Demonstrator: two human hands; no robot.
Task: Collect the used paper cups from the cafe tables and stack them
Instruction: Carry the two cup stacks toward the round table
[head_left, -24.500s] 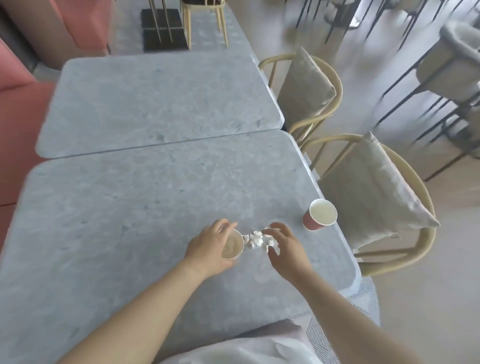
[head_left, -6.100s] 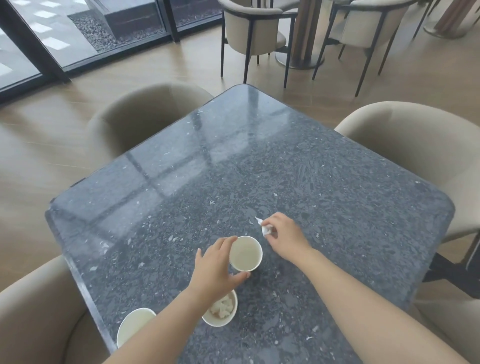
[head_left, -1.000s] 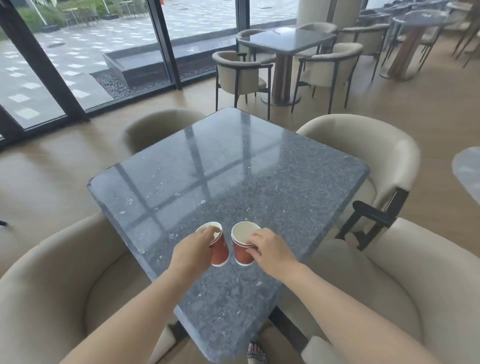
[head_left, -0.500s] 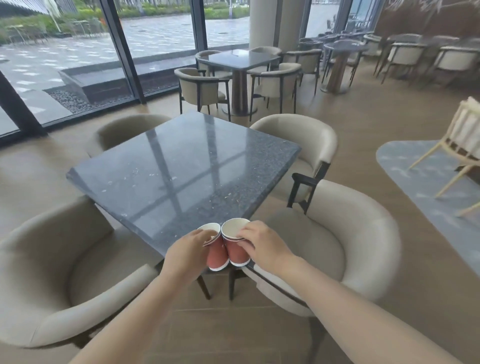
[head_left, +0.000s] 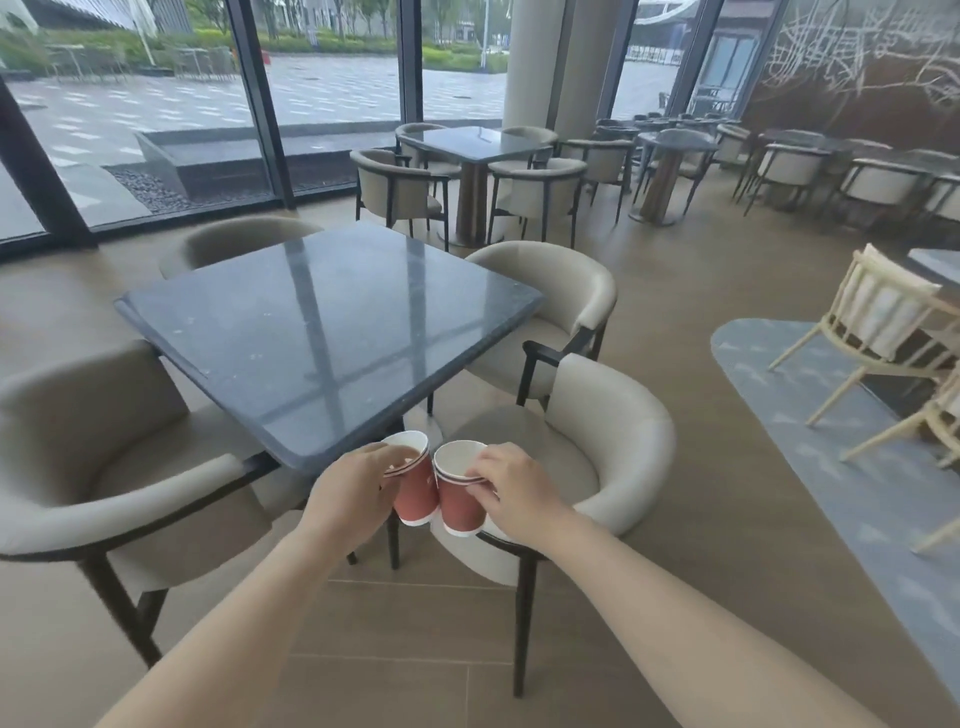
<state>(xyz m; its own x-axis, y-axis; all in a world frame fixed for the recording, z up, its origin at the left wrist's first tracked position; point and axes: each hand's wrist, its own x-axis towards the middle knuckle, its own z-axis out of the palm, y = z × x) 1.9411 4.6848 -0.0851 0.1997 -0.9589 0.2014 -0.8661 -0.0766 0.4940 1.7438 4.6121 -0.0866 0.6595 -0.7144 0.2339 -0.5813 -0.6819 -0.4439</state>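
Left hand (head_left: 353, 499) and right hand (head_left: 519, 493) fingers pinch the touching cups' (head_left: 460, 501) rims.

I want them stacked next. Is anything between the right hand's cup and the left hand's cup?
Nothing between them: right cup and left cup touch side by side. Fingers of the left hand overlap its rim.

one head-worn wide-angle view, looking forward and down

the lens sits above the person's forearms, very near the left hand (head_left: 356, 501) gripping the left paper cup (head_left: 418, 493) and the right hand (head_left: 519, 493) gripping the right paper cup (head_left: 457, 501) low at centre; it faces across the dark stone table (head_left: 322, 322) toward the far window wall (head_left: 156, 119), edges bowed.
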